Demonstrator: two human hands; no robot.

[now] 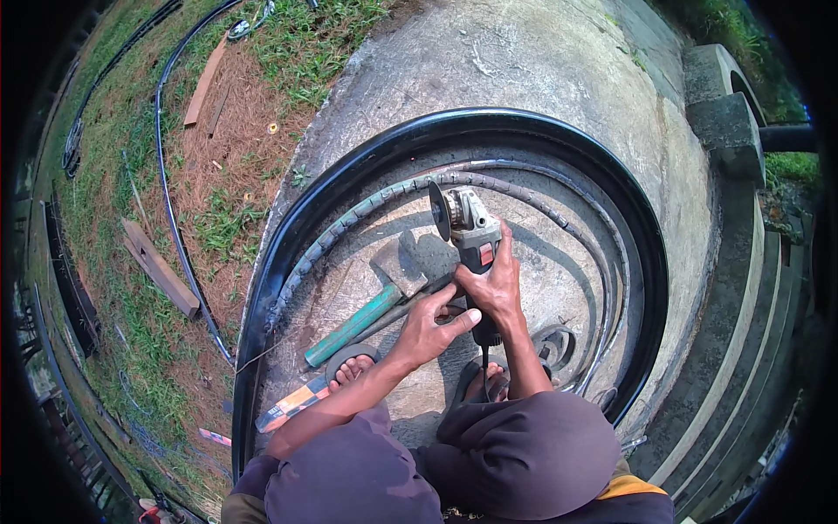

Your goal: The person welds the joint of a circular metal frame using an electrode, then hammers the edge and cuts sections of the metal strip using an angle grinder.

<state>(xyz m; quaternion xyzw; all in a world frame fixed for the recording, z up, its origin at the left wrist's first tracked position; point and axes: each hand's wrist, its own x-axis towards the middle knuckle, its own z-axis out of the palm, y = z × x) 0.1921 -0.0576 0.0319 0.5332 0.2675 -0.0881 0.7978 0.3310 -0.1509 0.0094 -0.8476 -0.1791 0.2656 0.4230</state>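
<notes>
A grey-and-black angle grinder [480, 249] with a dark cutting disc [439, 211] is held upright before my knees, above the concrete. My right hand [496, 284] wraps round its body, one finger stretched up along the gear head. Lower down, my left hand [432, 330] reaches in from the left, thumb and forefinger against the body; its other fingers are partly hidden. The power cord [486, 371] drops between my feet. Beyond the grinder curve hoses [384, 197] with notches along them, inside a thick black pipe-like loop [515, 120]. Whether the disc spins I cannot tell.
A tool with a green handle [353, 326] and broad metal head lies left of the grinder. A checkered strip [292, 403] is beside my left foot. Wooden pieces [160, 266] and a long black hose [166, 179] lie on grass. Concrete steps [738, 349] rise at right.
</notes>
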